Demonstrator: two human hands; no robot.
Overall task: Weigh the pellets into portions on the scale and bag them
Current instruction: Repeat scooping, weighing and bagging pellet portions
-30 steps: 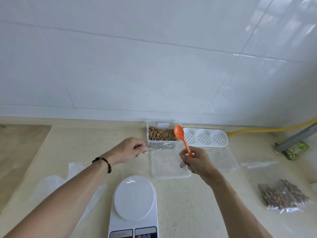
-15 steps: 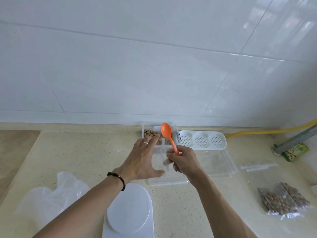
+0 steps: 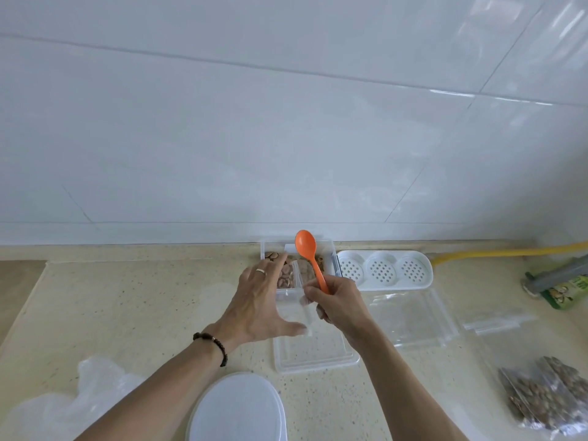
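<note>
Little has moved: left hand [image 3: 259, 308] still reaches fingers spread over the pellet box [image 3: 297, 268]; right hand [image 3: 339, 305] keeps pinching the spoon [image 3: 310, 257] upright.

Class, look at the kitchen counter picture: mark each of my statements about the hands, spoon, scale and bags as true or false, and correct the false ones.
1. The right hand holds an orange spoon. True.
2. The spoon's bowl points down into the pellets. False: it points up, above the pellet box.
3. The scale platform has pellets on it. False: nothing lies on it.
4. Filled bags of pellets lie at the right of the counter. True.
5. The left hand wears a ring. True.
6. The white tray with holes stands left of the pellet box. False: it stands right of it.
</note>
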